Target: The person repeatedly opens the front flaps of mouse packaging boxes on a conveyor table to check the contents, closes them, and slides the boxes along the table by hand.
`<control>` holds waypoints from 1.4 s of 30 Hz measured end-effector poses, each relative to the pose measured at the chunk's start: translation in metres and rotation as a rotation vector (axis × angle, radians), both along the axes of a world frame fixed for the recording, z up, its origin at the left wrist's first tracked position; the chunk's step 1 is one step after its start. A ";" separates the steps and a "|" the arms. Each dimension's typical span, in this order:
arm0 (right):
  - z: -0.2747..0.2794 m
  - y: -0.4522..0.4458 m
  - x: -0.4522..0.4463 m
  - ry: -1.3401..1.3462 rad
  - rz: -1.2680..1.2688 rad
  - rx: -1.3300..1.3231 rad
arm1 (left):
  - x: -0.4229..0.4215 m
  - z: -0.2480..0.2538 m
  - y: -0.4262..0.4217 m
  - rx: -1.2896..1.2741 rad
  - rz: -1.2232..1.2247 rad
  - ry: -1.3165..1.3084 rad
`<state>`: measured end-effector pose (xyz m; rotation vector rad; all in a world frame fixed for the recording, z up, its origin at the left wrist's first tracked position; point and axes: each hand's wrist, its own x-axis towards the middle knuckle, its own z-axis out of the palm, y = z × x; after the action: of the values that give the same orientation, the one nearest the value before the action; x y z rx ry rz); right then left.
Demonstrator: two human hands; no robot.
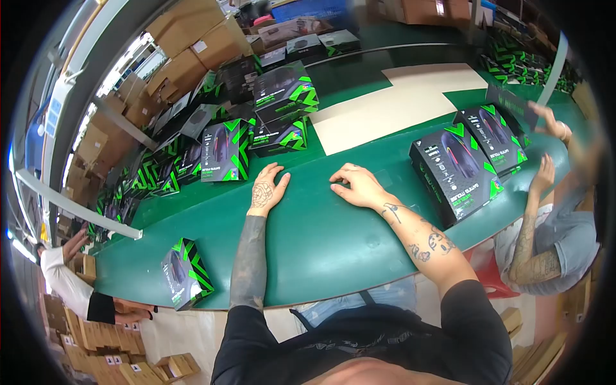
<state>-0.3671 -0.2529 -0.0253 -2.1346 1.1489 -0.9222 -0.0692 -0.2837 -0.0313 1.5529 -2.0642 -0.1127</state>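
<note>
My left hand (268, 190) rests on the green table (321, 244), fingers stretched forward and thumb apart, with nothing in it. To its right, my right hand (357, 186) also lies on the surface, its fingers loosely bent, thumb apart and nothing held. Nearest beyond my left hand stands a black and green gaming mouse box (224, 151). Off to the right of my right hand, another gaming mouse box (452, 170) lies with its printed front up, and a second box (494, 138) sits just behind it.
A lone mouse box (186, 274) stands near the front-left edge. Stacked boxes (285, 90) and cream sheets (385, 109) lie at the back. At right, a co-worker's hands (548, 122) are by a dark box (510, 106). Another person (70, 279) is at far left.
</note>
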 end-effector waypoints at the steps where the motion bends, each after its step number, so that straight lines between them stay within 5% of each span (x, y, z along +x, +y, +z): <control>1: 0.002 0.000 0.000 0.006 0.005 0.024 | 0.003 -0.001 -0.002 -0.095 -0.028 0.027; 4: 0.009 0.002 -0.001 0.023 0.012 0.077 | 0.006 0.015 -0.005 -0.489 0.006 0.037; 6: 0.010 0.002 -0.001 0.027 0.012 0.083 | 0.020 0.025 -0.005 -0.766 0.446 0.031; 8: 0.008 0.002 0.000 0.026 0.005 0.080 | 0.067 0.000 -0.023 -0.754 0.837 0.313; 9: 0.008 0.001 0.000 0.020 -0.007 0.077 | 0.087 -0.008 -0.029 -0.506 1.055 0.653; 11: 0.002 0.000 0.003 0.010 -0.030 0.034 | 0.108 0.013 -0.014 -0.103 0.658 1.385; 14: 0.004 0.000 0.003 0.014 -0.040 0.037 | 0.118 -0.002 -0.034 -0.192 0.351 1.597; 15: 0.006 0.001 0.003 0.024 -0.034 0.051 | 0.104 0.004 -0.035 -0.213 0.490 1.598; 17: 0.009 0.003 0.002 0.026 -0.031 0.083 | 0.067 0.031 -0.030 -0.170 0.221 1.782; 21: 0.008 0.000 -0.003 0.018 -0.028 0.063 | 0.076 0.031 -0.085 -0.121 0.032 1.546; 26: 0.019 0.011 -0.010 0.105 -0.080 -0.144 | 0.044 0.036 -0.084 0.142 0.148 0.664; 28: 0.022 0.017 -0.002 0.156 -0.018 -0.205 | 0.011 0.024 -0.051 0.014 0.237 0.374; 30: 0.028 0.024 0.007 0.250 -0.026 -0.168 | 0.012 0.000 -0.038 -0.394 0.335 -0.113; 33: 0.028 0.026 0.010 0.272 -0.025 -0.218 | 0.016 -0.010 -0.042 -0.325 0.359 0.205; 38: 0.070 0.072 0.018 0.592 0.140 -0.183 | 0.013 -0.018 -0.034 -0.315 0.380 0.174; 42: 0.122 0.161 -0.002 0.122 0.519 -0.238 | 0.001 -0.007 0.000 -0.157 0.313 0.075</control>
<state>-0.3691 -0.0916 0.0967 -2.5348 0.5007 -0.7184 -0.0685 -0.2837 -0.0385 1.7217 -1.7055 0.1034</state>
